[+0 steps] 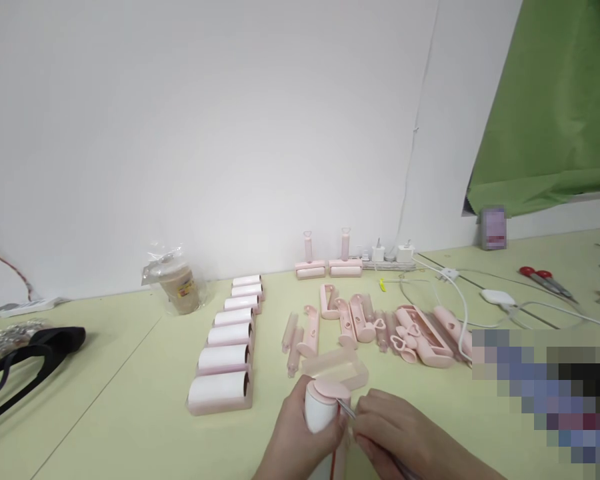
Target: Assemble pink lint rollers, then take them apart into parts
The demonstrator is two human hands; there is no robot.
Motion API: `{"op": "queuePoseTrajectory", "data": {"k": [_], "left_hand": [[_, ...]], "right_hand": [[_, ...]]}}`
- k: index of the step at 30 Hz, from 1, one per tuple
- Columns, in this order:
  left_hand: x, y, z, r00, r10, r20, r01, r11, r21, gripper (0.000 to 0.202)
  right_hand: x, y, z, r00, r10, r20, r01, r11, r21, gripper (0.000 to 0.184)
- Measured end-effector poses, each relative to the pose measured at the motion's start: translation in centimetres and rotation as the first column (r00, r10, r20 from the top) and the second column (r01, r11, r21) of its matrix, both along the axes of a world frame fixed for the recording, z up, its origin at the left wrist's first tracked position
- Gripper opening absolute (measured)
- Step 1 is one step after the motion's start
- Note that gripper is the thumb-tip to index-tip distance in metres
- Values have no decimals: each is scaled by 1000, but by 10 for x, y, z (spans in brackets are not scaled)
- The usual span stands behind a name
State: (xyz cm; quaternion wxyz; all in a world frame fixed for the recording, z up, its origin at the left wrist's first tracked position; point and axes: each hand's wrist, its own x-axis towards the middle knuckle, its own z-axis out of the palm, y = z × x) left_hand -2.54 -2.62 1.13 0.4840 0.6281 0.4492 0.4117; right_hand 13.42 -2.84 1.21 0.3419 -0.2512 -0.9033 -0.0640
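Observation:
My left hand point(305, 427) is wrapped round a lint roller point(320, 410) with a white paper roll and a pale pink end cap point(333, 389). My right hand point(395, 427) grips a thin metal tool point(347, 408). Its tip touches the edge of the pink cap; most of the tool is hidden in my fingers, so its kind is unclear. Just beyond my hands lies a translucent pink cover point(337, 370). Pink roller frames point(311, 333), handle tubes point(294, 350) and heart-shaped loops point(405, 343) lie behind it.
A row of white paper rolls in pink covers point(217, 393) runs along the left. Two assembled lint rollers point(310, 267) stand by the wall near a power strip point(387, 265). A bagged cup point(180, 287), a black strap point(45, 353), red-handled tools point(545, 280) and white cables point(465, 300) lie about.

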Motion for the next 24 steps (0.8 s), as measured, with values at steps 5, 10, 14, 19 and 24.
{"op": "queuePoseTrajectory", "data": {"k": [5,10,14,19,24], "left_hand": [[-1,7,-2,998,-70,-6,70,997,-29,33],[3,14,1,999,-47,24,48,999,-17,36],[6,14,2,995,-99,-12,99,995,-22,26],[6,11,-4,983,-179,28,179,984,-7,27],[6,11,14,986,-157,59,151,984,99,28]], "right_hand": [[14,-3,11,998,25,56,-25,1000,3,17],[18,-5,16,999,26,-24,-28,996,-90,20],[13,-4,19,998,12,-69,-12,1000,2,25],[9,3,8,999,-15,-36,17,998,55,26],[12,7,9,994,-92,-52,102,967,234,15]]}}
